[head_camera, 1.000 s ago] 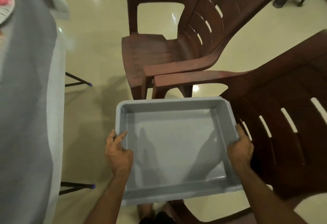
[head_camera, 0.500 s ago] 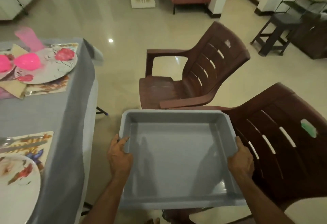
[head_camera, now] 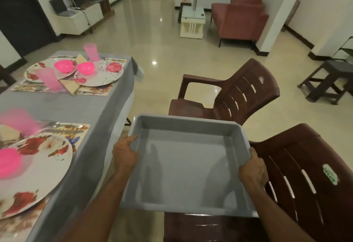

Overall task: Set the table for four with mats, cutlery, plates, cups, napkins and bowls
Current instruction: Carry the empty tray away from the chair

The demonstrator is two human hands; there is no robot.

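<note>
An empty grey plastic tub [head_camera: 183, 167] is held in the air over a brown chair. My left hand [head_camera: 125, 154] grips its left rim and my right hand [head_camera: 253, 168] grips its right rim. To the left stands the table [head_camera: 107, 112] under a grey cloth. On it lie floral mats [head_camera: 80, 129], flowered plates [head_camera: 44, 165], pink bowls [head_camera: 85, 67], pink cups [head_camera: 48, 78], a tan napkin [head_camera: 69, 87] and cutlery [head_camera: 57, 125].
Two brown plastic chairs stand right of the table, the near one [head_camera: 298, 188] under the tub, the other [head_camera: 235, 92] just beyond. Shiny tiled floor stretches ahead to a white side table [head_camera: 193, 22] and a red sofa [head_camera: 240, 14]. A dark stool [head_camera: 330, 81] is at far right.
My view has lifted from the floor to the room, bringing the set table into sight. The tub has risen with it, both hands keeping their hold on its rims.
</note>
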